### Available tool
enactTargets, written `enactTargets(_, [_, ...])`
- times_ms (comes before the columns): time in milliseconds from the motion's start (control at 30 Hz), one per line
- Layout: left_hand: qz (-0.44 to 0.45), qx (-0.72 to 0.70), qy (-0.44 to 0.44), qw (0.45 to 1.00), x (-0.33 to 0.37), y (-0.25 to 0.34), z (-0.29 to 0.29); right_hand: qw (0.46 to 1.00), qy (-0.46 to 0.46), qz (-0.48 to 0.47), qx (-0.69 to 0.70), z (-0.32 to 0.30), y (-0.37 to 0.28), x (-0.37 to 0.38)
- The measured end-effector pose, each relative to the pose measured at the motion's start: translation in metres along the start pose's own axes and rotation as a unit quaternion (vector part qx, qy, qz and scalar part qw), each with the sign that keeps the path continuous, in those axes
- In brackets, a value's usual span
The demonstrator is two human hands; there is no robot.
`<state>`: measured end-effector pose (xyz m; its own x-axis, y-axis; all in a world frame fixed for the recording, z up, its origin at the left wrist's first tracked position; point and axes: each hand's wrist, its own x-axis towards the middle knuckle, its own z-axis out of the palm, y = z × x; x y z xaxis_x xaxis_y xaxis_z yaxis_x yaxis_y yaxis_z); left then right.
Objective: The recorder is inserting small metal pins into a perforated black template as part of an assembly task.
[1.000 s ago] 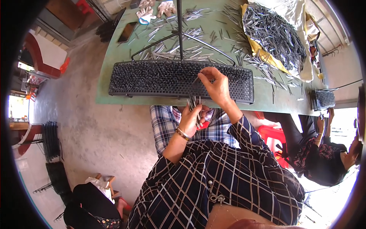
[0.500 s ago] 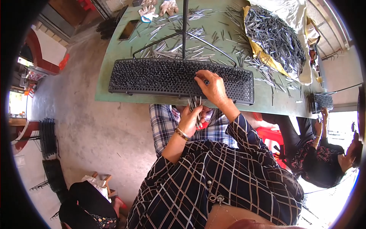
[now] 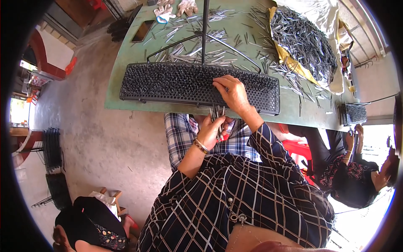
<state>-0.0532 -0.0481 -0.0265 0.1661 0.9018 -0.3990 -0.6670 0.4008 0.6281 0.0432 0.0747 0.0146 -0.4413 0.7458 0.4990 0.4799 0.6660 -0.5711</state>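
A long black perforated rack (image 3: 264,98) lies along the near edge of the green table, most of its holes filled with dark upright strips. Just below its front rim, my left hand (image 3: 211,130) is closed round a bundle of thin metal strips (image 3: 217,115), their ends pointing up. Over the middle of the rack is my right hand (image 3: 231,93), thumb and fingers pinched together at the strip tops. Whatever sits between those fingertips is hidden or too small to name. Bare holes show in the front rows and at the right end.
Loose strips lie across the green table (image 3: 121,80). A yellow-edged sack (image 3: 302,42) full of strips is at the far right, with work gloves (image 3: 164,12) and a phone (image 3: 142,31) at the far left. One co-worker (image 3: 352,180) sits at right beside another rack (image 3: 353,114); another person (image 3: 90,222) is lower left.
My right hand has shifted slightly left over the rack, still pinched. My left hand keeps its bundle, nearly in place. The person at lower left has leaned and turned.
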Motion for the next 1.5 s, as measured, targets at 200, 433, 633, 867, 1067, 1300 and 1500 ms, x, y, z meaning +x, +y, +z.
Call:
enactTargets(200, [0.0,-0.014,-0.005,1.0,0.0,0.001,-0.001,0.999,-0.004,-0.018,-0.032,-0.001,0.001,0.0])
enactTargets(433, [-0.009,-0.003,0.0,1.0,0.0,0.002,0.002,0.999,-0.012,-0.035,-0.019,-0.001,0.0,-0.002])
enactTargets(633, [-0.008,-0.005,0.002,1.0,0.0,0.002,0.001,0.997,-0.002,-0.047,-0.053,-0.001,0.002,-0.007])
enactTargets(867, [-0.004,-0.006,-0.004,1.0,-0.001,0.002,0.001,0.997,0.029,-0.022,-0.071,0.002,0.006,-0.009])
enactTargets(1067, [0.018,-0.044,-0.004,0.999,-0.002,0.003,0.002,0.993,0.047,-0.026,-0.103,-0.001,0.005,-0.008])
enactTargets(1300, [0.017,-0.05,0.007,0.999,-0.001,0.003,0.003,0.988,0.012,-0.08,-0.131,-0.004,0.003,-0.004])
enactTargets(1500, [0.024,-0.037,0.015,0.999,-0.003,0.005,0.005,0.987,0.012,-0.081,-0.137,-0.005,0.002,-0.004])
